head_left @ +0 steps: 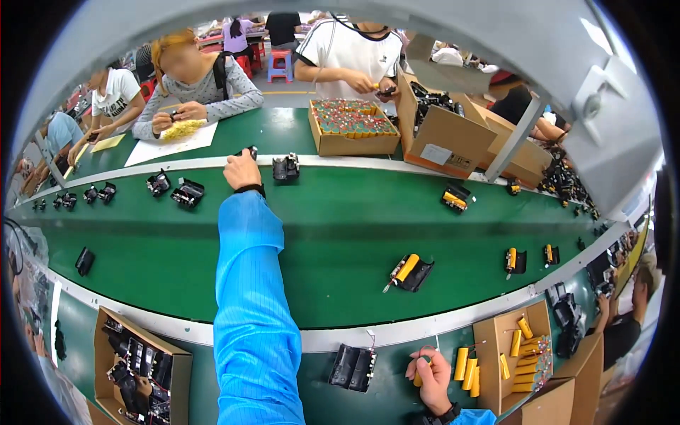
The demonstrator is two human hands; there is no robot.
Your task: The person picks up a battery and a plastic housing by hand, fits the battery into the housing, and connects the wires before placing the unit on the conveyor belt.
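My left arm, in a blue sleeve, stretches across the green conveyor belt (340, 269) to its far rail. At that rail my left hand (242, 172) is closed on a small black plastic housing (250, 151), mostly hidden by the fingers. Just right of it sits another black housing (286, 167). Low on the right, my right hand (433, 379) pinches a battery cell (423, 361) seen nearly end-on, with a thin red wire above it. An open black housing (352, 367) with wires lies left of that hand. Several loose yellow cells (460, 364) lie to its right.
A cardboard box of yellow cells (489, 368) stands at near right, a box of black housings (180, 382) at near left. Open housings, some holding cells (407, 268), are spread along the belt. Co-workers sit beyond it, near a box of cells (354, 145) and a larger carton (446, 142).
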